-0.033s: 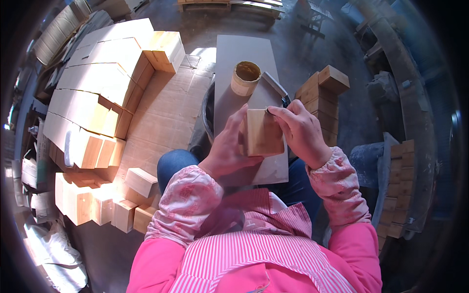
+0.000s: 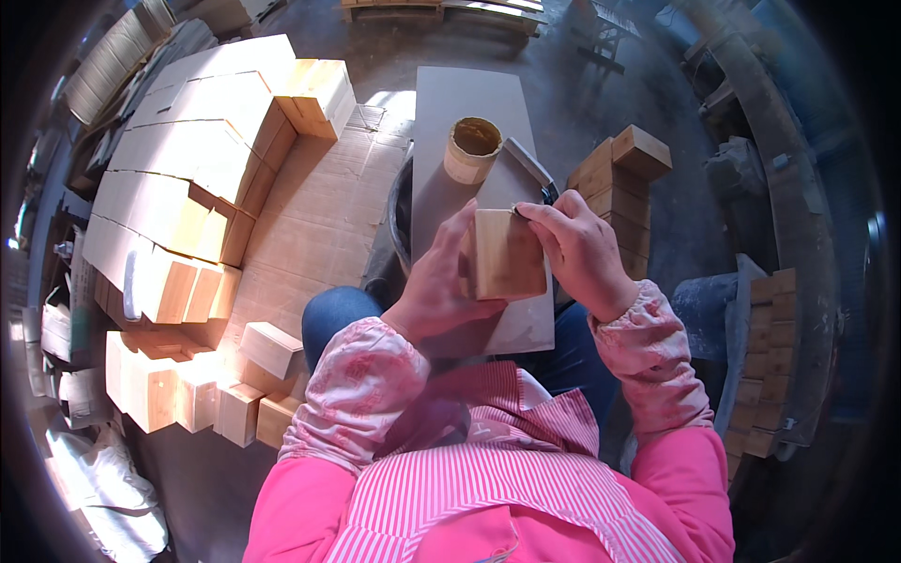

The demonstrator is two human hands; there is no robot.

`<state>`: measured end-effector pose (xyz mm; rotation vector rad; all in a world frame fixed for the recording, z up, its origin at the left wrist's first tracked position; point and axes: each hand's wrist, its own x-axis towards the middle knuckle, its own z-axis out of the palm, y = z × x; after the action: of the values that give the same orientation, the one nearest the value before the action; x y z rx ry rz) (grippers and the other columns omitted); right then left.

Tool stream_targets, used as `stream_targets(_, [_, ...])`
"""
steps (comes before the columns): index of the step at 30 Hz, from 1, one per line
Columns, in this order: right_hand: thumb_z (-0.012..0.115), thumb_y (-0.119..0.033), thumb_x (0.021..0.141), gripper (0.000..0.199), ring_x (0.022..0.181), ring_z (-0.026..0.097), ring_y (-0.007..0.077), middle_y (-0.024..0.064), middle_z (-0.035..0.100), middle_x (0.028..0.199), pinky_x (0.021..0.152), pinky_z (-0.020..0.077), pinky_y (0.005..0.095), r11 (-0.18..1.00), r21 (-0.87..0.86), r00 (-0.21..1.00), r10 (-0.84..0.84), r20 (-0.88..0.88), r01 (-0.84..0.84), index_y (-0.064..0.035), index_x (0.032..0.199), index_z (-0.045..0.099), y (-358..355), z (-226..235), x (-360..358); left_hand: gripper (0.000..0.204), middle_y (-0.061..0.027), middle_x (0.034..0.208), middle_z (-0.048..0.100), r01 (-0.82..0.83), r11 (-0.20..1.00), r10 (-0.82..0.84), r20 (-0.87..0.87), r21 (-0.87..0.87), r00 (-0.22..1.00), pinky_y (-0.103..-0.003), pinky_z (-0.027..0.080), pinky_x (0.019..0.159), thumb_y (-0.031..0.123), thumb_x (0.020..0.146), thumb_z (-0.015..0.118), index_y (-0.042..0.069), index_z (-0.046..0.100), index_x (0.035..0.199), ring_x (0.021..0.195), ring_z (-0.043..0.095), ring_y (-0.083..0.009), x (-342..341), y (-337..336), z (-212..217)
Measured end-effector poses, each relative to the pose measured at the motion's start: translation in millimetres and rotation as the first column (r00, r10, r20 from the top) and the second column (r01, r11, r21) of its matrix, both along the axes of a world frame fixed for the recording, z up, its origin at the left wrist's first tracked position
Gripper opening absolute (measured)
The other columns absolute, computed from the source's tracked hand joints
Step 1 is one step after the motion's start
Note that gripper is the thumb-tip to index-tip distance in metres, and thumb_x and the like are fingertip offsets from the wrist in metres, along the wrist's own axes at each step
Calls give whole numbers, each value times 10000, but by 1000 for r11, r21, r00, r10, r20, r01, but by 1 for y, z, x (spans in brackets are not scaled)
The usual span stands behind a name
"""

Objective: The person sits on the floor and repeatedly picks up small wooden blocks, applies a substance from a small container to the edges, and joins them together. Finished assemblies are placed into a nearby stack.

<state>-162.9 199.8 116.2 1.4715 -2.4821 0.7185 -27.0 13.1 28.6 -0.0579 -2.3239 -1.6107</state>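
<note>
Barely shifted, right fingers (image 2: pixel 546 216) pinch a mostly hidden dark item (image 2: pixel 518 213) at the wooden block (image 2: pixel 508 258) left fingers (image 2: pixel 454 234) hold.

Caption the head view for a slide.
Left hand holds wooden block over pale board; right hand at block's upper corner, open tub beyond.

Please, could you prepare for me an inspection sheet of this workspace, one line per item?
Surface: pale board, bearing an open round container; a thin tool at its right edge.
Things: one wooden block, held above the board.
Clutter: stacked wooden blocks at left, more at right; cardboard sheet at left.
Hands: left hand grips the block; right hand pinches something small and dark at its upper edge.
Cables: nothing seen.
Surroundings: pallet beyond, white bags lower left.
</note>
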Motion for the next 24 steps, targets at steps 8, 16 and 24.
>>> stream_targets(8, [730, -84, 965, 224, 764, 671, 291, 98, 613, 891, 638, 534, 390, 999, 34, 999, 33, -29, -32, -117, 1183, 773, 4, 4, 2, 1294, -210, 1622, 367, 18, 999, -18, -4, 36, 1000, -442, 531, 1075, 273, 673, 980, 78, 185, 1675, 1435, 488, -398, -1, 1, -1])
stream_targets(16, [732, -94, 961, 197, 762, 673, 287, 89, 615, 887, 636, 532, 389, 999, 34, 997, 22, -68, -20, -115, 1152, 777, 3, 7, 5, 1333, -236, 1554, 405, 16, 1000, -16, 2, -8, 1000, -457, 441, 1158, 346, 697, 994, 33, 148, 1679, 1420, 489, -384, 0, 0, -1])
stream_targets(24, [748, -131, 951, 164, 771, 674, 287, 79, 600, 864, 640, 532, 396, 993, 116, 989, 29, -147, -12, -140, 1110, 787, -2, 22, -1, 1294, -205, 1640, 346, 1, 1000, -1, 9, -20, 1000, -423, 557, 1043, 282, 692, 980, 88, 170, 1682, 1418, 513, -387, -1, 0, 0])
